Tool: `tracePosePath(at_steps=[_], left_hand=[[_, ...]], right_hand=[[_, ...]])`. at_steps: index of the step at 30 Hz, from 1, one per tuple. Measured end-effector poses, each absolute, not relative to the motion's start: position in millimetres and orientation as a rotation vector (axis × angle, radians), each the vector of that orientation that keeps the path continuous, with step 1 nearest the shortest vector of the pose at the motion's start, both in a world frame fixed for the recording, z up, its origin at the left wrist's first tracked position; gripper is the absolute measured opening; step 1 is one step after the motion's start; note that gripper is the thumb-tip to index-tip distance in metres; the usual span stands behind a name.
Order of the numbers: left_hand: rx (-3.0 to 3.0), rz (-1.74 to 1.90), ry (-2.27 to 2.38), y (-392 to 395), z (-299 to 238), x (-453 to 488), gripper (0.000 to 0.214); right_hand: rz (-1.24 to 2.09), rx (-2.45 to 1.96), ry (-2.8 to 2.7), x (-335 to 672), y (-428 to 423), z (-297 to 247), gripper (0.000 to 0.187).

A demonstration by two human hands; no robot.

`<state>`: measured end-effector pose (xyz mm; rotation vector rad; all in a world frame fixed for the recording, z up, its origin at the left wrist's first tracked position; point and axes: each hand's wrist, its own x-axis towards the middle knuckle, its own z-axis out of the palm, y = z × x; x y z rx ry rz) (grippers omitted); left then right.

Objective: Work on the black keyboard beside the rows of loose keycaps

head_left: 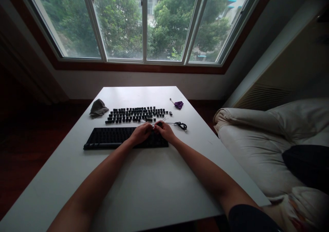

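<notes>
A black keyboard [108, 136] lies on the white table, much of its right part covered by my hands. My left hand [142, 132] is closed over the keyboard's right half, fingertips pinched; what they hold is hidden. Touching its fingertips is my right hand [165, 131], closed on a small black keycap [159, 124] above the keyboard's upper right edge. Thin wires stick out just beyond the hands, too fine to make out clearly. Behind the keyboard, several black keycaps [128, 114] stand loose in rows.
A coiled black cable [181, 125] lies right of my hands. Farther back are a purple cloth [179, 105] and a small thin brush [172, 101]. A crumpled grey cloth [98, 108] sits near the table's left edge. Beyond the right edge stands a pale sofa [246, 146].
</notes>
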<state>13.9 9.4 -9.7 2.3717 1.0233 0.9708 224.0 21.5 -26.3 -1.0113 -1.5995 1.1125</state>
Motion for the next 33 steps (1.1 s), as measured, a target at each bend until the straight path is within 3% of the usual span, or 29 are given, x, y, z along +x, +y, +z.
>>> tracePosePath(at_steps=[20, 33], left_hand=[[2.184, 1.047, 1.140, 14, -13, 13, 0.016], [2.092, 1.068, 1.129, 17, -14, 10, 0.019]], right_hand=[[0.929, -1.001, -1.713, 223, 8, -12, 0.021], [1.063, -0.941, -1.657, 222, 7, -11, 0.025]])
